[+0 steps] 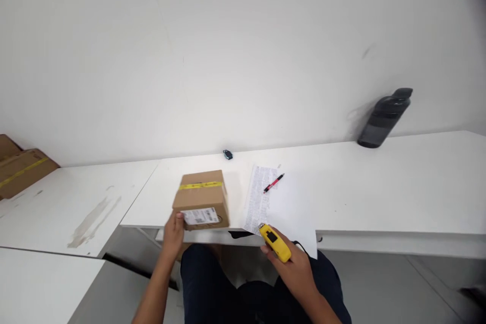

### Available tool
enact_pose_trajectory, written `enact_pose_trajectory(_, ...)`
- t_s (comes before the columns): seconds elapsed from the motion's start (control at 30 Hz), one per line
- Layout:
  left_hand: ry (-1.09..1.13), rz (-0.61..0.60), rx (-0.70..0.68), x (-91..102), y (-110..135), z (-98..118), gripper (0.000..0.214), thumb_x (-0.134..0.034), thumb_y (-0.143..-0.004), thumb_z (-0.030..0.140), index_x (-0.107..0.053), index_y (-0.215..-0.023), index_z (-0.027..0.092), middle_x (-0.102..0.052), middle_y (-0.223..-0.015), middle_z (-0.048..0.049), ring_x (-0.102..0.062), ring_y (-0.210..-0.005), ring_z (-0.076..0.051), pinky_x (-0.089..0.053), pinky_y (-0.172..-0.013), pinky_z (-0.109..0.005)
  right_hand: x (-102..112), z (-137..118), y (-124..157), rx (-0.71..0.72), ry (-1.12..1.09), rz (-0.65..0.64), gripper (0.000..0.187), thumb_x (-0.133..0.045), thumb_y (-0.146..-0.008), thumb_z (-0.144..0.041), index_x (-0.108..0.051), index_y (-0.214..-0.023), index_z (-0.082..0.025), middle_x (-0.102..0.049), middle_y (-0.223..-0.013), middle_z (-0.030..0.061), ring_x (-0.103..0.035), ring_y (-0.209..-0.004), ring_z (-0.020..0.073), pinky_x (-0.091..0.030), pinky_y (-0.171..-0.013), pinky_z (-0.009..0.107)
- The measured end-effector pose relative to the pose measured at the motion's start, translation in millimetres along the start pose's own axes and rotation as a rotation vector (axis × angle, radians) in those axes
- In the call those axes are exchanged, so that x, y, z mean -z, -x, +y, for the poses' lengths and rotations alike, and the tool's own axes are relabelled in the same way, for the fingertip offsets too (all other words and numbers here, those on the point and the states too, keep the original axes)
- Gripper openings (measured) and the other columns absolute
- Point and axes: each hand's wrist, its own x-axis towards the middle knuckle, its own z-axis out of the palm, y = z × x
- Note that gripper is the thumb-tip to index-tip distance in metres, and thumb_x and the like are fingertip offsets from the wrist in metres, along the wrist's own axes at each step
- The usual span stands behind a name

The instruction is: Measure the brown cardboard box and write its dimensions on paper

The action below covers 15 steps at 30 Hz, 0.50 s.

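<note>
In the head view, a brown cardboard box (pixel 202 193) with yellow tape across its top rests near the table's front edge. On its front is a white shipping label (pixel 200 216). My left hand (pixel 174 233) grips the box at its lower left corner, with the thumb on the front face. My right hand (pixel 294 263) is closed around a yellow tape measure (pixel 280 247) with a black button and a metal tip. It hovers over the front edge of white paper sheets (pixel 292 207). A red and black pen (pixel 274 183) lies across the sheets.
A dark bottle (pixel 384 117) stands at the back right against the wall. A small dark object (pixel 228 154) lies by the wall behind the box. More taped cardboard boxes (pixel 25 169) sit at the far left. The white table (pixel 398 187) ends just before my knees.
</note>
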Motion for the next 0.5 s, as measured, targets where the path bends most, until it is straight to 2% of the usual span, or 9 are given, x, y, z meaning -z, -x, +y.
enact_pose_trajectory(0.07, 0.045, -0.03, -0.028, -15.4, 4, 3, 0.059, -0.035, -0.093, 0.059, -0.054, -0.13, 0.017, -0.061, -0.13, -0.0163, -0.053, -0.126, -0.03, -0.042, -0.106, -0.047, 0, -11, -10, -0.068, -0.054, -0.057, 0.054, -0.069, -0.079, -0.052, -0.062, -0.126, -0.026, -0.076, -0.094, 0.0035, -0.072, -0.078, 0.0244, -0.057, -0.072, 0.035)
enact_pose_trajectory(0.13, 0.027, 0.114, -0.027, -23.1, 8, 18, 0.061, -0.043, -0.091, 0.057, -0.044, -0.138, 0.017, -0.051, -0.139, -0.0184, -0.048, -0.13, -0.031, -0.039, -0.108, -0.048, 0, -25, -20, -0.089, -0.129, -0.101, 0.055, -0.071, -0.076, -0.051, -0.059, -0.123, -0.025, -0.075, -0.088, 0.0025, -0.071, -0.076, 0.023, -0.056, -0.068, 0.033)
enact_pose_trajectory(0.2, -0.014, 0.339, -0.009, -22.3, 19, 41, 0.063, -0.051, -0.087, 0.057, -0.045, -0.134, 0.016, -0.05, -0.136, -0.019, -0.048, -0.126, -0.032, -0.039, -0.105, -0.049, 0, -39, -28, -0.062, -0.182, -0.158, 0.048, -0.073, -0.075, -0.048, -0.059, -0.114, -0.023, -0.073, -0.086, 0.0026, -0.069, -0.074, 0.0212, -0.055, -0.064, 0.03)
enact_pose_trajectory(0.23, -0.007, 0.388, -0.004, -19.9, 26, 54, 0.058, -0.053, -0.087, 0.058, -0.05, -0.128, 0.017, -0.054, -0.129, -0.0172, -0.05, -0.121, -0.032, -0.04, -0.102, -0.048, 0, -45, -30, -0.028, -0.19, -0.203, 0.043, -0.073, -0.075, -0.047, -0.061, -0.109, -0.023, -0.072, -0.085, 0.0026, -0.068, -0.073, 0.0203, -0.055, -0.062, 0.029)
enact_pose_trajectory(0.27, 0.031, 0.356, 0.0, -17.3, 35, 66, 0.05, -0.051, -0.088, 0.059, -0.055, -0.117, 0.019, -0.059, -0.117, -0.0142, -0.054, -0.112, -0.03, -0.043, -0.098, -0.046, -1, -51, -32, 0.023, -0.191, -0.259, 0.039, -0.073, -0.076, -0.046, -0.062, -0.105, -0.023, -0.072, -0.085, 0.0026, -0.067, -0.072, 0.0195, -0.054, -0.061, 0.027)
enact_pose_trajectory(0.3, 0.113, 0.227, 0.015, -15.1, 45, 78, 0.046, -0.045, -0.09, 0.061, -0.059, -0.106, 0.021, -0.062, -0.103, -0.0109, -0.058, -0.1, -0.028, -0.046, -0.09, -0.042, -2, -57, -32, 0.089, -0.187, -0.316, 0.036, -0.073, -0.077, -0.045, -0.063, -0.103, -0.023, -0.072, -0.086, 0.0027, -0.067, -0.073, 0.0188, -0.054, -0.062, 0.026)
enact_pose_trajectory(0.37, 0.333, -0.186, 0.067, -13.7, 63, 98, 0.051, -0.035, -0.091, 0.067, -0.058, -0.085, 0.022, -0.06, -0.076, -0.0052, -0.057, -0.074, -0.022, -0.046, -0.072, -0.035, -7, -66, -29, 0.243, -0.176, -0.404, 0.033, -0.075, -0.077, -0.042, -0.066, -0.103, -0.024, -0.073, -0.087, 0.0026, -0.068, -0.072, 0.0177, -0.053, -0.064, 0.026)
enact_pose_trajectory(0.43, 0.524, -0.554, 0.112, -15.1, 73, 110, 0.056, -0.039, -0.086, 0.075, -0.052, -0.075, 0.021, -0.052, -0.061, -0.0007, -0.049, -0.059, -0.016, -0.04, -0.058, -0.029, -12, -73, -24, 0.376, -0.173, -0.441, 0.034, -0.077, -0.075, -0.039, -0.066, -0.105, -0.024, -0.074, -0.088, 0.0025, -0.069, -0.072, 0.0171, -0.053, -0.066, 0.025)
enact_pose_trajectory(0.5, 0.592, -0.728, 0.136, -14.9, 70, 114, 0.057, -0.053, -0.078, 0.076, -0.048, -0.07, 0.02, -0.047, -0.056, 0.0026, -0.041, -0.053, -0.012, -0.032, -0.053, -0.025, -14, -77, -20, 0.444, -0.168, -0.445, 0.037, -0.079, -0.074, -0.038, -0.067, -0.106, -0.025, -0.075, -0.088, 0.0025, -0.07, -0.07, 0.0168, -0.053, -0.066, 0.025)
